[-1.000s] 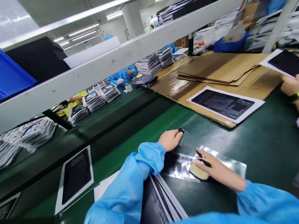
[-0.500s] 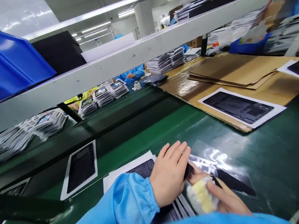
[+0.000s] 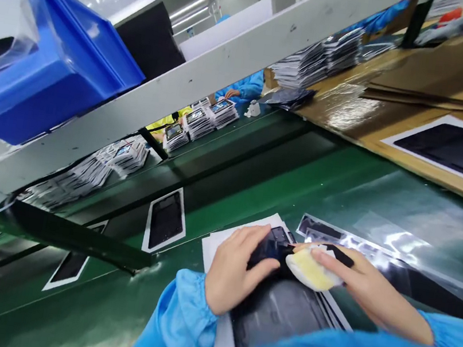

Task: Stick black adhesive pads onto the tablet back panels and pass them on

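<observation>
Left hand [image 3: 239,267] lay spread, thumb apart, over dark sheets [image 3: 285,309] stacked on green tabletop [image 3: 120,307]. Right hand [image 3: 365,280] was clamped on yellow-white pad [image 3: 315,270] above them; contact unclear. Judged risk: uneven pressure or dragging pad could skew fanned sheets, crease top one.

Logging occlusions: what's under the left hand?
White sheets and a dark panel show around the left hand; whatever lies directly beneath its palm is covered.
</observation>
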